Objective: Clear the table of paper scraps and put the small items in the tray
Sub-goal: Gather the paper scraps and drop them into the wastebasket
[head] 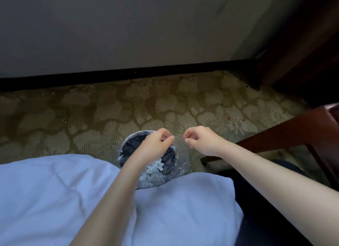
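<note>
While both arms reach down over the bin [126,148] on the patterned carpet [91,117], your left grip [156,142] and right grip [200,142] are each clenched on the far edge of the clear liner [183,157]. The fingers are curled and pinch the film stretched between them, and neither holds anything else that can be seen. The paper scraps [154,168] lie in a white heap at the near side of the bin, just beyond the white cloth [55,190] in the foreground. The step looks best done by drawing the film taut and evenly outward over the rim, so the mouth is wide and no scraps spill. Pinch lightly, since thin film looks likely to tear. The tray and worktop are out of view, and a wooden frame [293,128] stands at right.
</note>
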`<state>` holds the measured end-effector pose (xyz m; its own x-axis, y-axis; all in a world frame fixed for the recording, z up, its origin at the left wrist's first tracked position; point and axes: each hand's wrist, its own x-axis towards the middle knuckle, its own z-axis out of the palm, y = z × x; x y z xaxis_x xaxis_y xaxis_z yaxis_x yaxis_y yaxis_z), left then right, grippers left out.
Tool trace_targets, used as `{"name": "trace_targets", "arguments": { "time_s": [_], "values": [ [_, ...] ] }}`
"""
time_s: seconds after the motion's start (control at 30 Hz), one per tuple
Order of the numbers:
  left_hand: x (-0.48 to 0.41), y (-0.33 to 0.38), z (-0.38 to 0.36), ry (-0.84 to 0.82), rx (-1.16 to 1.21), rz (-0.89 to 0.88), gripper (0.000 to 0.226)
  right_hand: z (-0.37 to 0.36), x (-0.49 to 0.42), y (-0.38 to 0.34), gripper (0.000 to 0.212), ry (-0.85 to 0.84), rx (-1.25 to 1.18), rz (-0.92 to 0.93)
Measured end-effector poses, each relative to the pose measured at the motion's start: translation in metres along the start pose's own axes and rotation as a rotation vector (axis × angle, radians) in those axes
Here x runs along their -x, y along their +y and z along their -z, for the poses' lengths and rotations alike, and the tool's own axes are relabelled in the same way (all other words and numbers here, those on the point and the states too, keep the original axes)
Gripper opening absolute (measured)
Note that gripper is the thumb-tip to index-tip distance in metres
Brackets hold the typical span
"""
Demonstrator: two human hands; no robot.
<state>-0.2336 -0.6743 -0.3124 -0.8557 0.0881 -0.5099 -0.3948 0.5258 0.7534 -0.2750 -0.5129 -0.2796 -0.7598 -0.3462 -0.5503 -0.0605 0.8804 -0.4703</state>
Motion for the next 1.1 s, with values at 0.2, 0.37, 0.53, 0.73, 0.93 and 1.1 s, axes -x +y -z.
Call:
{"name": "trace_targets", "arguments": {
  "time_s": [0.2,0.37,0.53,0.73,0.93,1.1],
  "values": [
    [0.049,0.091,-0.014,-0.034,-0.248,-0.232,0.034,0.063,0.08,0.012,0.017,0.143,0.091,0.074],
    [0.096,0.166,-0.02,-0.043,-0.412,-0.423,0.033,0.11,0.158,0.011,0.011,0.272,0.146,0.14],
    [0.142,0.236,-0.029,-0.108,-0.577,-0.616,0.034,0.15,0.251,0.012,0.018,0.446,0.207,0.153],
    [0.19,0.311,-0.059,-0.145,-0.742,-0.784,0.034,0.176,0.349,0.043,0.014,0.661,0.265,0.092],
    [0.237,0.363,-0.116,-0.219,-0.774,-0.965,0.033,0.175,0.438,0.089,0.01,0.822,0.247,-0.029],
    [0.273,0.386,-0.183,-0.378,-0.774,-1.12,0.033,0.153,0.509,0.134,0.011,0.912,0.199,-0.164]
  ]
}}
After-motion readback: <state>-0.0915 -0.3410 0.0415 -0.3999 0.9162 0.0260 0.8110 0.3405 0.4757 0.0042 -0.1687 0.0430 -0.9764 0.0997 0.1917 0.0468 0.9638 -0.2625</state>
